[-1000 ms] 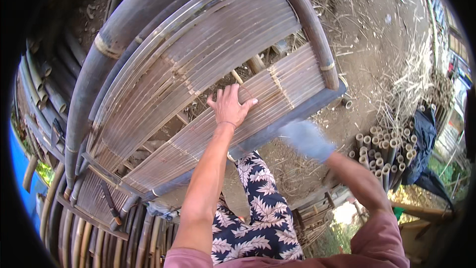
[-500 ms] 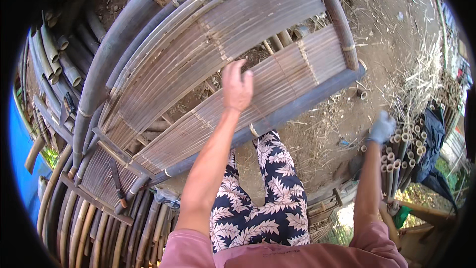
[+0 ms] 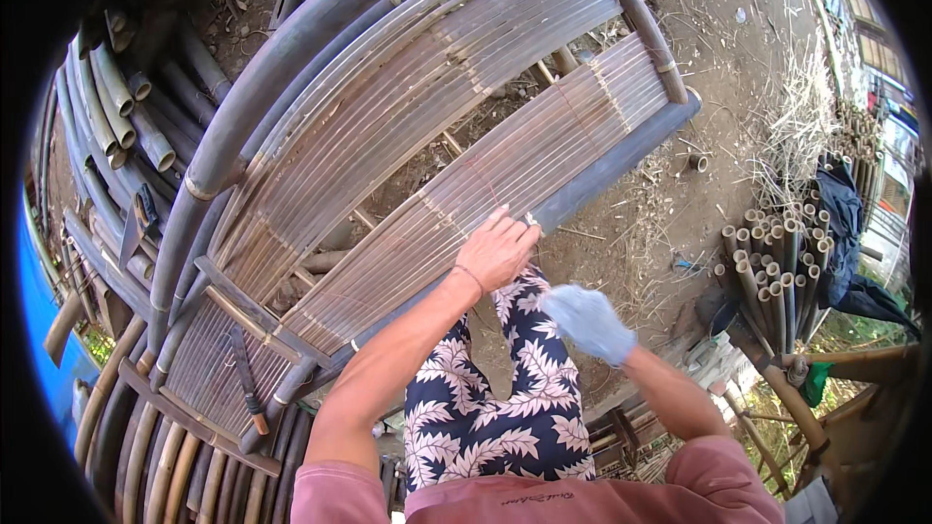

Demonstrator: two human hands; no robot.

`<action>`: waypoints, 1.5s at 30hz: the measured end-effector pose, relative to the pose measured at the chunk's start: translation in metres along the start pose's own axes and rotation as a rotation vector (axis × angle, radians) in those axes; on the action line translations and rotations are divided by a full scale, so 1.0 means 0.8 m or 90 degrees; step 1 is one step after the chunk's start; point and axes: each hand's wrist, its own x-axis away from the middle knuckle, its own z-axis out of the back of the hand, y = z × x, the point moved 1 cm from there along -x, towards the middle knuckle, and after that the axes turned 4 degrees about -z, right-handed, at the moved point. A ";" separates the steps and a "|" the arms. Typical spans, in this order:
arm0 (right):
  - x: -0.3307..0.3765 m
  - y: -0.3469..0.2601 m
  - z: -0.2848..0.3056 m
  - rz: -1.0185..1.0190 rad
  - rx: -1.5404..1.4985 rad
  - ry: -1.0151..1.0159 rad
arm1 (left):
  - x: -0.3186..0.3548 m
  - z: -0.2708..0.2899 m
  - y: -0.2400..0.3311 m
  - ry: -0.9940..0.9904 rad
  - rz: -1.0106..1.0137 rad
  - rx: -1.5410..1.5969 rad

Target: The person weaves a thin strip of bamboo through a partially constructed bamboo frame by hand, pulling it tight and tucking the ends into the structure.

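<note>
A dark bamboo bench with a slatted seat [image 3: 388, 238] slants across the space in front of me. My left hand [image 3: 497, 250], bare, lies over the thick front rail [image 3: 607, 175], its fingers apart and bent slightly, tips on the slats and rail. A pale binding shows at the rail beside its fingertips. In a light grey-blue glove, my right hand [image 3: 585, 322] hovers above my right knee, short of the rail. Motion smears its fingers, so whether it holds anything cannot be made out. A dark-handled knife [image 3: 248, 380] rests at the bench's left end.
Cut bamboo tubes [image 3: 777, 267] stand bundled at the right, beside a dark cloth [image 3: 843, 233]. More bamboo poles [image 3: 116, 107] are stacked at the far left, where a broad blade [image 3: 136, 223] lies. Pale shavings [image 3: 801, 112] litter the dirt floor at the right.
My left hand has dropped from above the seat's gap to the front rail. My gloved right hand has swung left from beside the tube bundle toward my left hand. The view has shifted slightly.
</note>
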 end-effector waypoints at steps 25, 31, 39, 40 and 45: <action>-0.411 0.168 -0.054 -0.103 0.179 -0.216 | -0.036 -0.088 -0.239 0.199 0.564 0.379; -0.357 0.147 -0.014 -0.004 0.286 0.137 | -0.021 -0.034 -0.195 0.236 0.730 0.305; -0.265 0.145 -0.038 0.047 0.222 0.298 | 0.000 -0.032 -0.177 0.411 0.674 0.368; -0.265 0.143 -0.041 0.050 0.213 0.277 | 0.001 -0.036 -0.176 0.418 0.669 0.374; -0.283 0.136 -0.052 0.031 0.227 0.246 | 0.003 -0.040 -0.174 0.442 0.662 0.394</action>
